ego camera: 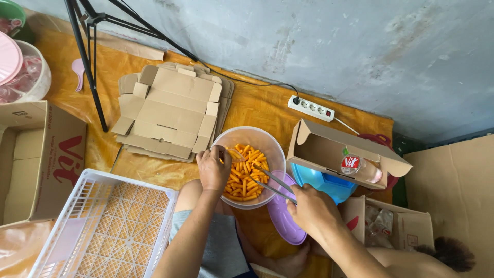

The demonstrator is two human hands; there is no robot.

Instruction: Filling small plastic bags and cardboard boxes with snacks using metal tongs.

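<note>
My right hand [313, 208] is clenched around the handle end of a pair of metal tongs [270, 184]. Their long axis runs from my fist at about four o'clock up toward ten o'clock, with the two arms spread a little and the tips reaching into the snacks. The tongs cross the near rim of the clear plastic bowl [272, 145], which sits on the floor just ahead of my knees, at the centre of what I see.

The bowl holds a heap of orange stick snacks [246, 175]. They lie every which way, though many point roughly between twelve and two o'clock.

My left hand [212, 169] rests on the bowl's nine o'clock rim, fingers curled over the edge and pinching at the snacks there; I cannot tell if a stick is actually gripped.

Touching the bowl at five o'clock is a purple lid [283, 219], partly under my right wrist, and beside it, at three o'clock, a blue bowl [321, 184]. Over that stands an open cardboard box [329, 149] on its side, with a small bottle [360, 167] lying in it.

At eleven o'clock lies a stack of flat cardboard blanks [170, 110]. A white plastic crate [110, 221] sits at eight o'clock, and a white power strip [310, 108] at one o'clock near the wall.
</note>
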